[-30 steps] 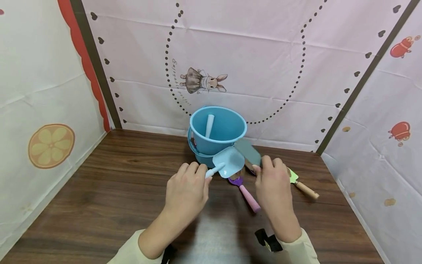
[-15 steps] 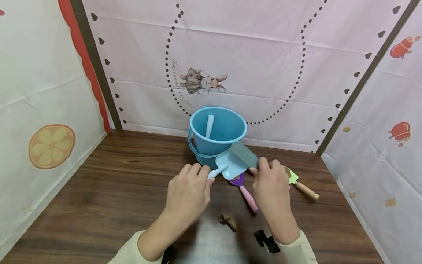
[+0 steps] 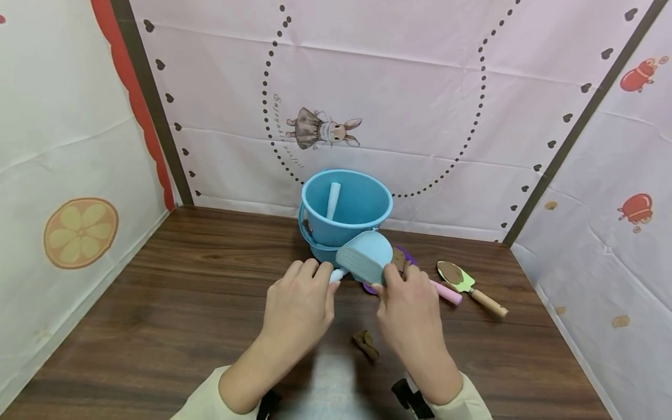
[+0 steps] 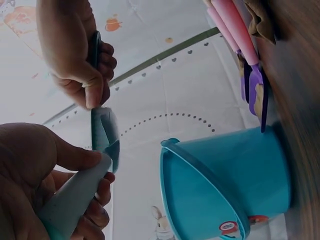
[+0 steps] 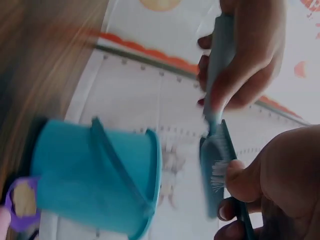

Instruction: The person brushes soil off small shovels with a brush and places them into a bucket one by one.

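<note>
in the head view, a person's left hand is gripping the handle of a light-blue shovel, while the right hand is holding a grey brush above its blade, both in front of a blue bucket. the shovel is looking light, stiff and slick (plastic, judging by its sheen), its handle offering the surest hold; the brush is seeming light too. in the left wrist view, the left thumb is pressing along the shovel's handle, fingers curling beneath, and the right fingers are clamping the brush's handle end. in the right wrist view, soft-looking bristles are facing the blade, contact being too blurred to confirm, the right thumb and fingers pinching the brush
</note>
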The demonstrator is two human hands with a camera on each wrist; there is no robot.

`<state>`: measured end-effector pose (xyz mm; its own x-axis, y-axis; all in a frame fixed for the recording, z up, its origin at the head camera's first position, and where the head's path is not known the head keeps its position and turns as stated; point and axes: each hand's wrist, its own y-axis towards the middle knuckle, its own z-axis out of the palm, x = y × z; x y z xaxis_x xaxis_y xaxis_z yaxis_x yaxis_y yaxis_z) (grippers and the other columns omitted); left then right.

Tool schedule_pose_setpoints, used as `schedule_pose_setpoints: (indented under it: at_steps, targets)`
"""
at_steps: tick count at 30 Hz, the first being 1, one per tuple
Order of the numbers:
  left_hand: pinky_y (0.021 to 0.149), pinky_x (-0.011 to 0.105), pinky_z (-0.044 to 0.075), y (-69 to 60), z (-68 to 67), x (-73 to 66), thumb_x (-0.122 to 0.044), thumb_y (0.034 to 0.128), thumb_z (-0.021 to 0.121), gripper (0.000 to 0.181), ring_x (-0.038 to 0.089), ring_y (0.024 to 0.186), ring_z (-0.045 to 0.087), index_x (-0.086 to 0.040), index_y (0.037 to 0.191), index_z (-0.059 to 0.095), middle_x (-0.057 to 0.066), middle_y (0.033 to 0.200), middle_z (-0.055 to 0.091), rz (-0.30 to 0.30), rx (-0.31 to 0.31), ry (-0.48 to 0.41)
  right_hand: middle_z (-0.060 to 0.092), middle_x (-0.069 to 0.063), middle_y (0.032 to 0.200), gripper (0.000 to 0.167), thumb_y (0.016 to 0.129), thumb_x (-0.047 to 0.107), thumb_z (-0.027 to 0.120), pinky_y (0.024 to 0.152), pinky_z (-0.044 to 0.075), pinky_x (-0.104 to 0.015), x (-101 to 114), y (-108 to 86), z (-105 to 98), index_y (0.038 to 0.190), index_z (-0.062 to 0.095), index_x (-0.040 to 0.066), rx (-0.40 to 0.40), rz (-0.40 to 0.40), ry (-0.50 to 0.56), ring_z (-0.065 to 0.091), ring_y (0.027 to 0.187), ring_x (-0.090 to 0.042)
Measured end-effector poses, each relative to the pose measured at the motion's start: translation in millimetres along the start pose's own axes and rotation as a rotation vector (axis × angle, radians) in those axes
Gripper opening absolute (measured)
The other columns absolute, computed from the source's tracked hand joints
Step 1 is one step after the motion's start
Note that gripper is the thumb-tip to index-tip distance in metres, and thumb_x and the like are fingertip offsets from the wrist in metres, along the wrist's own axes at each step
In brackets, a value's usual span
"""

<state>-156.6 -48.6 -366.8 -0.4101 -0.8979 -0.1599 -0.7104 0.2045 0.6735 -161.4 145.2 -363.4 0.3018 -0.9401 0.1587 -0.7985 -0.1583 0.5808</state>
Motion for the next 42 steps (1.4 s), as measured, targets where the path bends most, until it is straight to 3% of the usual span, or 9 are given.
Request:
schedule_pose_setpoints:
  at_steps: [5, 9, 17, 19, 23, 27, 31, 37, 42]
  targets:
    - [0.045, 0.03, 0.041, 0.1, -1.8, -1.7, -0.022, 0.0888, 0.078, 0.016, 0.019, 0.067, 0.05, -0.009, 0.092, 0.068, 0.003, 0.075, 0.055, 0.005, -0.001, 0.001, 0.046, -0.013, 0.073, 0.025, 0.091, 0.022, 0.076, 0.06, 0.039, -0.046, -20, 8.2, 0, 0.089, 0.057, 0.006, -0.027, 0.127, -0.01, 0.05, 0.067, -0.035]
    - [0.045, 0.029, 0.041, -0.3, -2.0, -1.7, -0.022, 0.0874, 0.08, 0.017, 0.02, 0.068, 0.052, -0.01, 0.093, 0.069, 0.003, 0.076, 0.056, 0.0, 0.019, 0.008, 0.046, -0.014, 0.075, 0.025, 0.095, 0.023, 0.071, 0.064, 0.039, -0.047, -27, 11.3, -4, 0.093, 0.056, 0.003, -0.023, 0.172, -0.003, 0.048, 0.068, -0.036]
    - [0.048, 0.033, 0.047, 1.1, -3.5, -0.2, -0.023, 0.089, 0.079, 0.017, 0.021, 0.07, 0.055, -0.009, 0.096, 0.071, 0.004, 0.079, 0.059, -0.017, 0.005, 0.01, 0.044, -0.007, 0.071, 0.023, 0.089, 0.019, 0.078, 0.062, 0.043, -0.042, -1, 5.2, -2, 0.091, 0.059, 0.007, 0.058, -0.012, 0.082, 0.049, 0.066, -0.028]
    - [0.048, 0.032, 0.046, 1.4, -4.8, -0.9, -0.023, 0.0902, 0.078, 0.017, 0.02, 0.069, 0.053, -0.009, 0.098, 0.071, 0.004, 0.08, 0.059, -0.011, 0.006, 0.003, 0.043, -0.007, 0.07, 0.025, 0.089, 0.019, 0.079, 0.061, 0.042, -0.041, -1, 5.7, -1, 0.088, 0.057, 0.007, 0.06, -0.006, 0.074, 0.048, 0.065, -0.028]
    - [0.049, 0.027, 0.041, 1.6, -7.9, -2.5, -0.023, 0.0906, 0.078, 0.018, 0.017, 0.067, 0.045, -0.009, 0.099, 0.07, 0.004, 0.077, 0.056, 0.003, 0.024, -0.01, 0.046, -0.01, 0.072, 0.025, 0.09, 0.021, 0.077, 0.06, 0.042, -0.045, -14, 10.2, -1, 0.089, 0.057, 0.006, 0.009, 0.091, 0.04, 0.052, 0.066, -0.033]
    - [0.052, 0.026, 0.041, 1.2, -8.7, -2.7, -0.022, 0.0895, 0.079, 0.019, 0.017, 0.068, 0.046, -0.008, 0.1, 0.071, 0.004, 0.078, 0.058, 0.009, 0.053, -0.025, 0.046, -0.012, 0.075, 0.024, 0.094, 0.022, 0.073, 0.062, 0.039, -0.043, -27, 12.3, -5, 0.092, 0.056, 0.004, 0.001, 0.144, 0.031, 0.048, 0.067, -0.031]
    - [0.052, 0.026, 0.041, -0.7, -7.1, -1.0, -0.022, 0.0897, 0.079, 0.019, 0.017, 0.068, 0.046, -0.009, 0.1, 0.07, 0.004, 0.078, 0.057, -0.001, 0.07, -0.021, 0.047, -0.011, 0.077, 0.022, 0.095, 0.022, 0.072, 0.065, 0.043, -0.042, -22, 9.1, -9, 0.097, 0.058, 0.004, 0.025, 0.121, 0.075, 0.05, 0.07, -0.03]
    - [0.051, 0.028, 0.043, -0.4, -7.2, 0.0, -0.023, 0.0898, 0.079, 0.02, 0.019, 0.068, 0.048, -0.007, 0.098, 0.068, 0.004, 0.078, 0.057, 0.002, 0.039, -0.019, 0.048, -0.006, 0.075, 0.022, 0.091, 0.021, 0.077, 0.062, 0.045, -0.039, -3, 5.0, -9, 0.092, 0.059, 0.008, 0.114, 0.018, 0.128, 0.052, 0.068, -0.024]
    - [0.052, 0.027, 0.041, 1.1, -8.8, -0.7, -0.023, 0.089, 0.08, 0.022, 0.018, 0.068, 0.047, -0.007, 0.096, 0.067, 0.004, 0.078, 0.056, 0.015, 0.045, -0.014, 0.05, -0.011, 0.076, 0.022, 0.093, 0.022, 0.075, 0.06, 0.046, -0.044, -18, 9.4, -3, 0.095, 0.06, 0.006, 0.051, 0.103, 0.069, 0.054, 0.07, -0.031]
